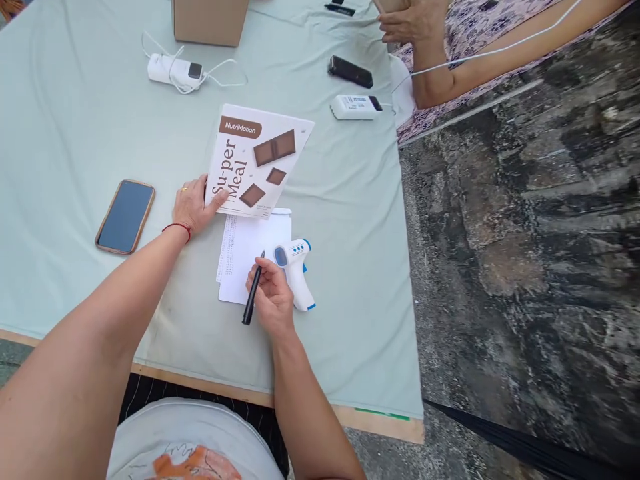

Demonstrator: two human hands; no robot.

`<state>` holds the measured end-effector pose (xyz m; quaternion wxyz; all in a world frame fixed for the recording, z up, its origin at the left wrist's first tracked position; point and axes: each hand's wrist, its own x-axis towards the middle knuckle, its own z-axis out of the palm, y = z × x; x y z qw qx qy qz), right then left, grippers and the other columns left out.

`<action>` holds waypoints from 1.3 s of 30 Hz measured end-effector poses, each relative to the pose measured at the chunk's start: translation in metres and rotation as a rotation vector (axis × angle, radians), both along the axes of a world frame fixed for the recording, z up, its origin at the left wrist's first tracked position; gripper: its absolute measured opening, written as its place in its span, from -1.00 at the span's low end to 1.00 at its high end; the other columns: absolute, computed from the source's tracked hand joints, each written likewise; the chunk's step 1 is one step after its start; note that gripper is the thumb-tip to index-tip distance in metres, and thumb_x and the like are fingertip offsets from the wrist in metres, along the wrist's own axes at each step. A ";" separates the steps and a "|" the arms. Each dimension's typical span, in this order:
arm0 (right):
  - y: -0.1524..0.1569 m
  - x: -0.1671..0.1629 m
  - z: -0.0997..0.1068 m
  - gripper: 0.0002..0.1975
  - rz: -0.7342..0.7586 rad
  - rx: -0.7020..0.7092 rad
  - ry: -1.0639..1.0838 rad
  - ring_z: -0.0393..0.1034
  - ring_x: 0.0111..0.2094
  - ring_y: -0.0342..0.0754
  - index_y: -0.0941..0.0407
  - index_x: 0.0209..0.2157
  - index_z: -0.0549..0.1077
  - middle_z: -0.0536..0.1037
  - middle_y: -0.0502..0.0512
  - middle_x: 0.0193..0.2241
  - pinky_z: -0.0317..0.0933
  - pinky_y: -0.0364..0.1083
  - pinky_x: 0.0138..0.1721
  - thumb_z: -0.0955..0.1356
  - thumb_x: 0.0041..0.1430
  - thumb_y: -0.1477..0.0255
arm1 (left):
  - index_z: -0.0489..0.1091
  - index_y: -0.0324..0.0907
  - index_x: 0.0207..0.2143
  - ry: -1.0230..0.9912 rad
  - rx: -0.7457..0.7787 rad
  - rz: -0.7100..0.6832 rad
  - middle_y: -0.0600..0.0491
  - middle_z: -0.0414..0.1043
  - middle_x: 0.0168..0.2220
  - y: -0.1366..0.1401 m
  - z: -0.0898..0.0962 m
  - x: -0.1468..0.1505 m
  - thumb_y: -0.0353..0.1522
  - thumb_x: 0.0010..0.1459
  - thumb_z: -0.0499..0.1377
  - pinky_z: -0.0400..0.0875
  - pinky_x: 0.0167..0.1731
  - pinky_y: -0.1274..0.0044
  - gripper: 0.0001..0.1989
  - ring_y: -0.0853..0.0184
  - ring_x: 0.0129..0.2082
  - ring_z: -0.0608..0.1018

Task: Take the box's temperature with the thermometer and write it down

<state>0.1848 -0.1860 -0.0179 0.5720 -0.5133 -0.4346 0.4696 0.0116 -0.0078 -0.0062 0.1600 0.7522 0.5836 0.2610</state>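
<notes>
Left hand (194,208) grips box (257,163), right hand (274,297) pen (253,293); box overlaps paper (254,243); phone (125,217), thermometer (299,279) nearby.

The left arm (105,320) stretches forward, nearly straight, its left hand (193,208) clasping with the thumb (219,201) set apart. The right arm (306,393) reaches up the view, its right hand (275,299) half turned, fingers (252,274) curled inward in a light grip.

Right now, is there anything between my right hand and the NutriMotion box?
Nothing visible blocks it. Between your right hand, which holds the black pen, and the NutriMotion box there is only white paper lying flat. The white thermometer is beside that hand, to its right, off the direct line.
</notes>
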 end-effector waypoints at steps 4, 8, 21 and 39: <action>-0.004 -0.012 -0.002 -0.71 -0.120 0.014 -0.052 0.21 -0.44 -0.14 0.07 -0.28 0.38 0.33 -0.02 -0.47 0.17 -0.11 -0.39 0.38 0.15 0.14 | 0.29 -0.20 0.06 -0.005 -0.009 -0.002 -0.14 0.41 -0.05 0.000 0.000 0.000 0.09 0.32 -0.13 0.18 0.05 0.26 -0.39 0.06 0.02 0.38; -0.008 -0.015 -0.002 -0.55 -0.063 0.012 -0.096 0.28 -0.42 -0.10 0.12 -0.08 0.46 0.39 0.05 -0.44 0.22 -0.06 -0.36 0.22 0.30 0.05 | 0.29 -0.21 0.05 -0.010 -0.022 0.009 -0.15 0.41 -0.08 0.000 0.000 0.001 0.12 0.30 -0.13 0.20 0.04 0.26 -0.36 0.05 0.02 0.39; -0.006 -0.015 -0.005 -0.71 0.001 0.141 -0.296 0.38 -0.37 -0.08 0.10 -0.21 0.56 0.49 0.07 -0.39 0.29 -0.06 -0.32 0.24 0.28 0.32 | 0.31 -0.15 0.04 -0.036 -0.027 0.017 -0.14 0.43 -0.08 -0.003 0.003 0.003 0.13 0.28 -0.12 0.23 0.02 0.24 -0.38 0.04 0.02 0.41; -0.004 -0.026 -0.012 -0.87 -0.109 0.036 -0.417 0.24 -0.57 -0.17 0.13 -0.46 0.44 0.38 -0.06 -0.60 0.17 -0.15 -0.50 0.30 0.05 0.39 | 0.32 -0.16 -0.01 -0.046 -0.021 0.016 -0.13 0.44 -0.09 -0.003 0.004 0.003 0.11 0.27 -0.09 0.23 0.02 0.24 -0.42 0.05 0.01 0.41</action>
